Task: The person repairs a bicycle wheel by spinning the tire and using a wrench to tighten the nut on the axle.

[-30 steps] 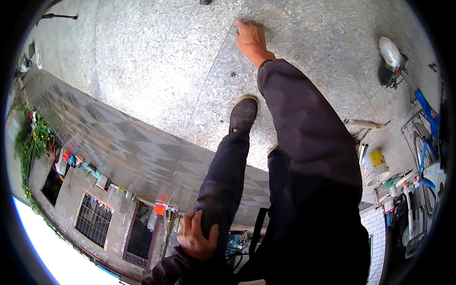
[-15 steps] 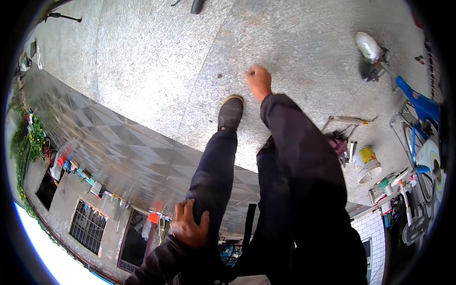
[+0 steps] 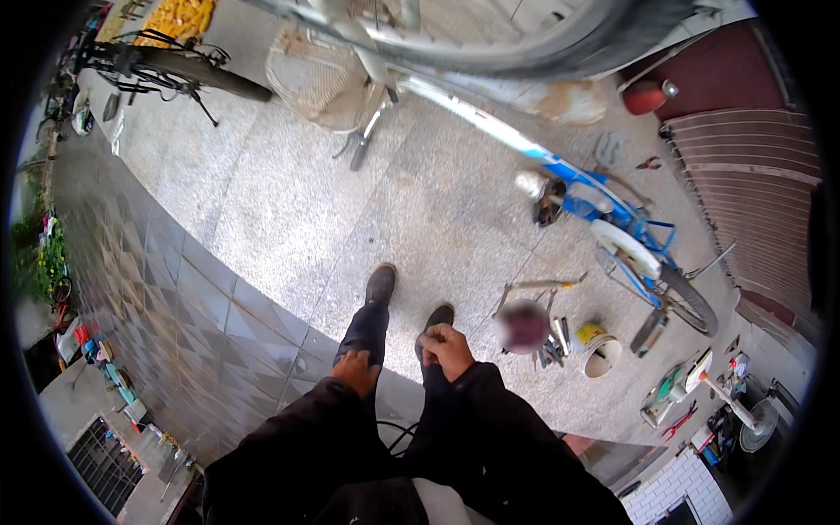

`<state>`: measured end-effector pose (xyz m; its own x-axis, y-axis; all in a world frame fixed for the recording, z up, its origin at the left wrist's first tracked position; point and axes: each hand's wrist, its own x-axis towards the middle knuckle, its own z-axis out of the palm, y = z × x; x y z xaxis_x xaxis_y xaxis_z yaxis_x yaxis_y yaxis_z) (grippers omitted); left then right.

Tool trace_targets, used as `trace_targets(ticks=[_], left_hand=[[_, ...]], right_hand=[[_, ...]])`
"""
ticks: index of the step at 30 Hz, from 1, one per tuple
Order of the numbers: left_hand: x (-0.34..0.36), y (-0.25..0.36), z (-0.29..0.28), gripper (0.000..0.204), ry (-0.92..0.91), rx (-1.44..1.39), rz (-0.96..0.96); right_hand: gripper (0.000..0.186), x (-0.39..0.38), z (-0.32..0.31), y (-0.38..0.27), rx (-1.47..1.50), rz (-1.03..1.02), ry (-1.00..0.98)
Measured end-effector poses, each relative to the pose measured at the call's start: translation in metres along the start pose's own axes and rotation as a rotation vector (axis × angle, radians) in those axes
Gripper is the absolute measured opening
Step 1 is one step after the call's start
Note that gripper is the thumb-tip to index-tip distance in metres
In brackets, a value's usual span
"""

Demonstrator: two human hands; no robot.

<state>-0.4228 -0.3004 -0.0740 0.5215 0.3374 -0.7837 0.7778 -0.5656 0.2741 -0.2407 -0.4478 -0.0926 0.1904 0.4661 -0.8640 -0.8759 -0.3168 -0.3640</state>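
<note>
Rested unclenched left hand [image 3: 355,374] on trouser leg [image 3: 362,332]. Held right hand [image 3: 448,353] near shoe [image 3: 437,316] with gathered fingers; could not confirm any pinched item. Had bicycle [image 3: 490,124] inverted ahead with wheels [image 3: 569,56] mounted, tools [image 3: 564,332] unstowed.

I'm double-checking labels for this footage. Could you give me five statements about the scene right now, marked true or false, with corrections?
1. The left hand rests on the left leg. True.
2. The right hand lies flat on the floor. False: it is held above the floor with its fingers curled.
3. The left shoe is farther forward than the right shoe. True.
4. The bucket stands on the person's left. False: it is on the person's right.
5. The yellow heap is at the picture's upper right. False: it is at the upper left.
</note>
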Motion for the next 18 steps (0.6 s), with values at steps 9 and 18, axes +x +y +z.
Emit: trace_targets(ticks=[9,18], left_hand=[[-0.083,0.171,-0.160,0.022,0.049,-0.922,0.389],[-0.121,0.208,-0.240,0.007,0.211,-1.045,0.533]], right_hand=[[0.019,-0.158,0.055,-0.130,0.154,-0.295,-0.120],[0.018,-0.231,0.108,-0.213,-0.033,-0.569,-0.031]])
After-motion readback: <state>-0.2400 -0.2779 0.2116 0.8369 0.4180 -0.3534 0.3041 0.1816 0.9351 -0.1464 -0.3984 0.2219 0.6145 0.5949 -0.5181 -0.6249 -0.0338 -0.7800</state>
